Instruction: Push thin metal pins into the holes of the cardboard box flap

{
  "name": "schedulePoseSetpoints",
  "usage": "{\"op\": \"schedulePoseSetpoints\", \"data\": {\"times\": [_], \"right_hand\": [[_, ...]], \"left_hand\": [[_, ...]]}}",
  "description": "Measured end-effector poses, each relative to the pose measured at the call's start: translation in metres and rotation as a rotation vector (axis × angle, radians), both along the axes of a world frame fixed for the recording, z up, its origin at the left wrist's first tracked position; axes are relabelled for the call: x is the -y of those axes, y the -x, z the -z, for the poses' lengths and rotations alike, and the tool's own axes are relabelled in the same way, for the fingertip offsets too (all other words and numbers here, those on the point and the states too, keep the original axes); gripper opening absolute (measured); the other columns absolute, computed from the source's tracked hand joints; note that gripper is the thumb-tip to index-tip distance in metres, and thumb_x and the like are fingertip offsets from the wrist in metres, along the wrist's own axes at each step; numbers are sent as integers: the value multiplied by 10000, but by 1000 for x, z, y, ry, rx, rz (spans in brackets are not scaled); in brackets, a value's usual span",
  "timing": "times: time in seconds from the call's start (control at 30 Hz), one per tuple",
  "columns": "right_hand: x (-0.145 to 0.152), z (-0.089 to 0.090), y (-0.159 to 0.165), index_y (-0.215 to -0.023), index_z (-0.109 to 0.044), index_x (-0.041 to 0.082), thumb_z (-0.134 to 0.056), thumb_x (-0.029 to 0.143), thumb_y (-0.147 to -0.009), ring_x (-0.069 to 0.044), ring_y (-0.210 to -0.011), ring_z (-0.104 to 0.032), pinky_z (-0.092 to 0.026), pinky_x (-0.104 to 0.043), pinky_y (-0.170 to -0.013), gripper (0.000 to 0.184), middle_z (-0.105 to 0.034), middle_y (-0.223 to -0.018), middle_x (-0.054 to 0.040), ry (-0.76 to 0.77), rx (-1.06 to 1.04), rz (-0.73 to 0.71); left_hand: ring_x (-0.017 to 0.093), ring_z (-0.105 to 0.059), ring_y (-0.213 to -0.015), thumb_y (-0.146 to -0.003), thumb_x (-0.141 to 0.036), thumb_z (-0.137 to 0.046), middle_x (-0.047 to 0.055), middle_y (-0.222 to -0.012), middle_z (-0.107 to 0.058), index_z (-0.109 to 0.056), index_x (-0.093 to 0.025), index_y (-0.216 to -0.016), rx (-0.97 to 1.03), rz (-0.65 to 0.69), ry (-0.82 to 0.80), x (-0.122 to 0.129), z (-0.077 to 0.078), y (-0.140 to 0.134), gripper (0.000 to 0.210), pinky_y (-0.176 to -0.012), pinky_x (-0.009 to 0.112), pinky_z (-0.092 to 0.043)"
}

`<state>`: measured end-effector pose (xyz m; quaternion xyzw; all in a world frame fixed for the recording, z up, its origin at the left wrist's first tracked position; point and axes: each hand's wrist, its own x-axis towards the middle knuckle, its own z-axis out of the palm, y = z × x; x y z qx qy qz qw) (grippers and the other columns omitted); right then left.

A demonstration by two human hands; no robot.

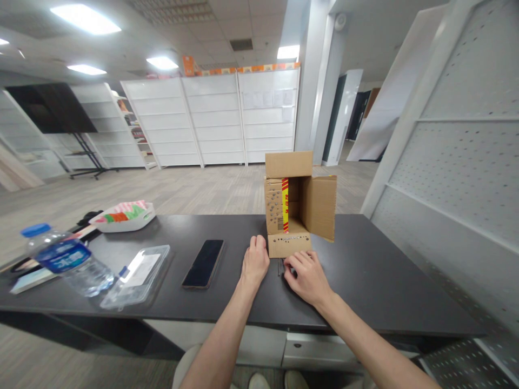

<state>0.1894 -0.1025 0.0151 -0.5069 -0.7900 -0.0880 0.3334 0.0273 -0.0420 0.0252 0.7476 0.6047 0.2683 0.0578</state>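
An open cardboard box [319, 205] stands on the dark desk with its flaps spread toward me. Its left flap carries many small grey dots, and a row of dark spots crosses the lower flap [288, 248]. My left hand [256, 259] is closed, its fingers curled beside the left edge of that lower flap; whatever it holds is hidden. At the flap's front edge, my right hand [305, 274] is curled with thumb and fingers close together, and I cannot make out what is in them. A thin metal piece [279, 267] lies on the desk between both hands.
Left of my hands lie a black phone [203, 263] and a clear plastic case [140, 275]. A water bottle [68, 259] leans over near the case. Behind them sits a white tray [121, 225] with colourful packets. A perforated panel [458, 162] borders the desk [377, 275] on the right.
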Motion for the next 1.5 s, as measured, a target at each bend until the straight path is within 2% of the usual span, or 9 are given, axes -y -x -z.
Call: {"op": "schedulePoseSetpoints", "data": {"times": [0.5,1.1,1.5], "right_hand": [[0,-1,1,-805,-603,200,-563,138,-861,-182,-799,-571,-289,-339,-806,93,-662,-785,-18,82,49,-70],[1,-4,1,-852,-619,200,-544,147,-909,-181,-849,-603,-338,-327,-828,108,-677,-852,-34,157,35,-195],[1,-5,1,-874,-628,204,-569,138,-903,-166,-868,-610,-346,-323,-832,93,-669,-866,-17,174,42,-223]], "left_hand": [[180,-643,-900,-960,-134,-368,66,-1034,-573,-490,-213,-981,-12,-7,20,1,-2,0,148,-732,276,-470],[178,-644,-890,-951,-125,-380,68,-1031,-576,-486,-212,-984,-22,-7,6,0,1,0,141,-718,272,-466],[172,-641,-886,-948,-118,-383,59,-1015,-570,-484,-217,-969,0,-4,-4,0,1,1,143,-720,266,-465]]}}
